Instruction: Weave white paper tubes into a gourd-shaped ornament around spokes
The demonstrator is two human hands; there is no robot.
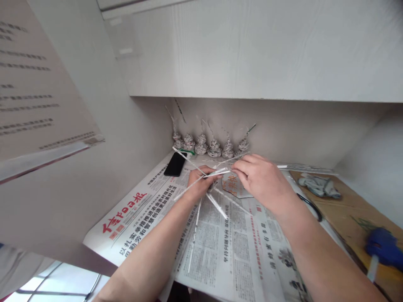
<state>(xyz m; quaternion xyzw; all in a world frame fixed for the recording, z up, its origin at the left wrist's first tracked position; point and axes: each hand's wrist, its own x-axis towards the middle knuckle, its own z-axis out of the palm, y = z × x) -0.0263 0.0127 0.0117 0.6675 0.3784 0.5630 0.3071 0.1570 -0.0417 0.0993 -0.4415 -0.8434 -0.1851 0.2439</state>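
My left hand (203, 181) is closed around the crossing point of several thin rolled paper strips (217, 205), which fan out in all directions above the newspaper. To its right, my right hand (253, 174) pinches the end of one strip between thumb and fingertips. One long strip reaches up and left towards the phone; others slope down over the print. The middle where the strips meet is mostly hidden by my left fingers.
Newspaper (138, 226) covers the desk. Several woven paper gourds (201, 144) line the back wall. A black phone (175, 164) lies at left. On cardboard (349, 209) at right are a crumpled cloth (319, 185) and a blue glue gun (382, 247). A cabinet overhangs.
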